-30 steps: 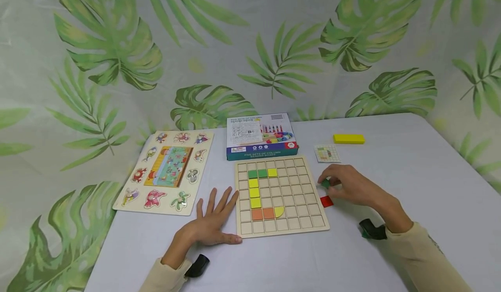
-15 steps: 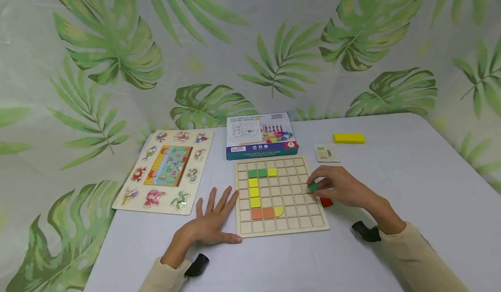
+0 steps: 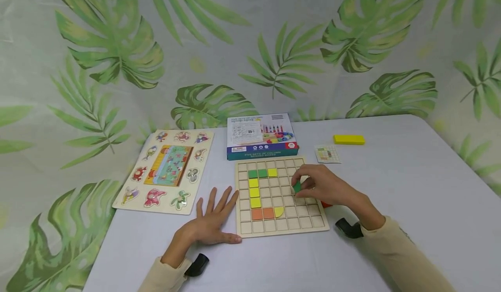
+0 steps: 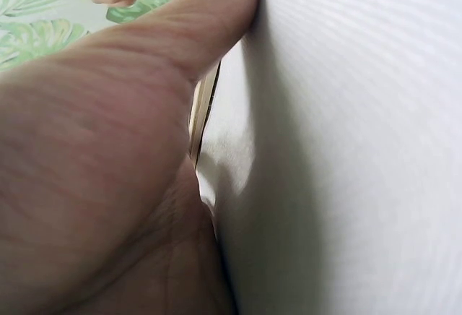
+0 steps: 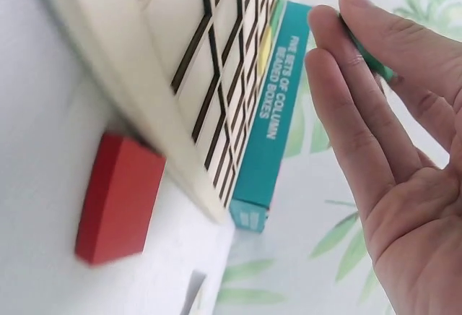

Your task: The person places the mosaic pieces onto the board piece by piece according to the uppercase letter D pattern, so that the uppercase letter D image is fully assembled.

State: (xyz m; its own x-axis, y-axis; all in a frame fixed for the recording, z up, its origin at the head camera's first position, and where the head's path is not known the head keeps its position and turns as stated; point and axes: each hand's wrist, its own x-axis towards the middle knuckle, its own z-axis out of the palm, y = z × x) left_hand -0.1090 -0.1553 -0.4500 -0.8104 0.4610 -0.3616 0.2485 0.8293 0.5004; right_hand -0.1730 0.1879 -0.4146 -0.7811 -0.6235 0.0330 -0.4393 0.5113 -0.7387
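Observation:
A wooden grid board [image 3: 282, 231] lies in the middle of the table, with green, yellow and orange tiles in some of its squares. One yellow tile [image 3: 279, 212] in the lower row has a rounded edge. My right hand [image 3: 326, 185] pinches a green block [image 3: 297, 187] between thumb and fingers, over the right part of the board. In the right wrist view the fingers mostly hide this block. My left hand [image 3: 213, 222] rests spread on the table, thumb and fingertips at the board's left edge. A red block [image 5: 121, 199] lies beside the board's right edge.
A picture puzzle board [image 3: 156, 205] with animal pieces lies at the left. Behind the grid board is a beaded-toy box [image 3: 261, 153]. A small pattern card [image 3: 328, 154] and a yellow bar [image 3: 349, 140] lie at the back right.
My right hand has carried the green block leftward from beside the board to over its right-hand squares, covering more of the red block in the head view. The left hand has stayed still.

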